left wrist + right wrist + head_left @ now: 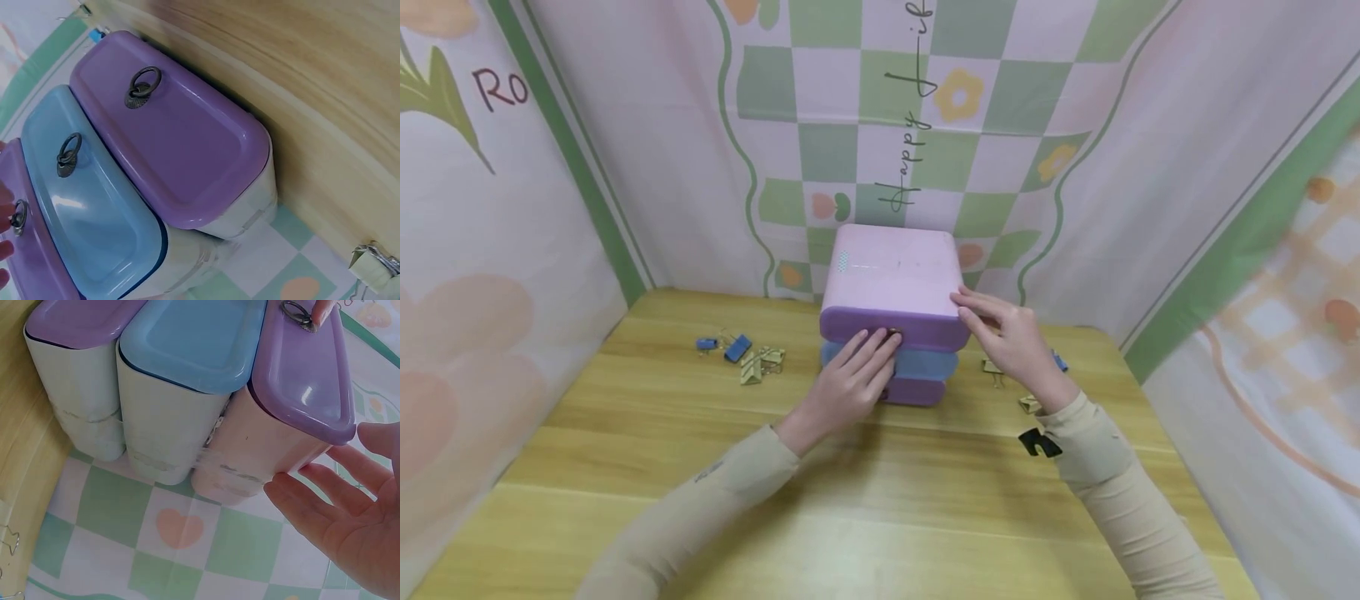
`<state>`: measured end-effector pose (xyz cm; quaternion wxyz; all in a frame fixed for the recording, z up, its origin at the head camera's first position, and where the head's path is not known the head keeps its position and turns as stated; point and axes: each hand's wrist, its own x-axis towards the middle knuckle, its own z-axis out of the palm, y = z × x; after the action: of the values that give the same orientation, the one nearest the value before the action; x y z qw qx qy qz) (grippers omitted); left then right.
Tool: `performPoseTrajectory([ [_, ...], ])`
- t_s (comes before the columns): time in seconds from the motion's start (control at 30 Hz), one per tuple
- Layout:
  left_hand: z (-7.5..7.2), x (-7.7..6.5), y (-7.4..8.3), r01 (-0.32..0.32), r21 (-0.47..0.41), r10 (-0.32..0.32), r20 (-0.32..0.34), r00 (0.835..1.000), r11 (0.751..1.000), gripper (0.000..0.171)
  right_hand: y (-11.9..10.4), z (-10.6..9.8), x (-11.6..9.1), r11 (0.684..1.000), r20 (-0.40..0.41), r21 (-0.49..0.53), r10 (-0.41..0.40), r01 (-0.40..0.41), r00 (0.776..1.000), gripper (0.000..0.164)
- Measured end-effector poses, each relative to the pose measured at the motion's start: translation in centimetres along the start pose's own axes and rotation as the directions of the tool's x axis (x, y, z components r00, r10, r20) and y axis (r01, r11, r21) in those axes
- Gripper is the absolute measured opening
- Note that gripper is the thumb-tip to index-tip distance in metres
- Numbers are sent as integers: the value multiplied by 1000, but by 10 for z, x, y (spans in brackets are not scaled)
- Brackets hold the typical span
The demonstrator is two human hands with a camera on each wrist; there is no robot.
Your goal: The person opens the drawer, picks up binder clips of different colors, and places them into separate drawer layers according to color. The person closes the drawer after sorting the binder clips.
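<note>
A stack of three small drawers stands at the back of the table, its top pink box (895,262) fronted by a purple drawer (934,330). Below it come a blue drawer (94,200) and another purple drawer (181,144), each with a dark ring pull. My left hand (844,385) lies with extended fingers against the top drawer's front, fingertips beside its ring pull (21,215). At the pink box's right front corner is my right hand (1013,340); its straight fingers touch the side. All the drawers look closed.
Blue binder clips (738,348) and yellow binder clips (751,367) lie left of the stack. On the right are more yellow clips (1030,404), a blue clip (1060,361) and a black clip (1040,442) by the right sleeve. A patterned cloth (827,152) hangs close behind.
</note>
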<state>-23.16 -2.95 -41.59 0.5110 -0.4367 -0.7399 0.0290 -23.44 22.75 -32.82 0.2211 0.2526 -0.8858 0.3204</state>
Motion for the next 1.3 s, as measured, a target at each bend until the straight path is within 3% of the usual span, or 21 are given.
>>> performPoseTrajectory([
  [0.37, -2, -11, 6, 2, 4, -2, -54, 999, 1000, 26, 4, 0, -1, 1000, 8, -21, 8, -7, 1000, 30],
  [0.57, 3, -13, 11, -62, -24, 63, 29, 998, 998, 29, 4, 0, -1, 1000, -1, -17, 11, -11, 1000, 30],
  [0.8, 9, -13, 18, -124, -67, 136, 222, 965, 990, 25, 4, -1, 0, 1000, -6, -20, 13, -13, 1000, 30],
  [1.03, 18, -11, 19, -100, -64, 115, 285, 952, 993, 19, 1, 0, -1, 1000, -3, -22, 15, -16, 1000, 30],
  [1.3, 24, -9, 18, -71, 10, 66, 277, 959, 997, 17, 0, 0, -1, 1000, -3, -16, 9, -9, 1000, 30],
])
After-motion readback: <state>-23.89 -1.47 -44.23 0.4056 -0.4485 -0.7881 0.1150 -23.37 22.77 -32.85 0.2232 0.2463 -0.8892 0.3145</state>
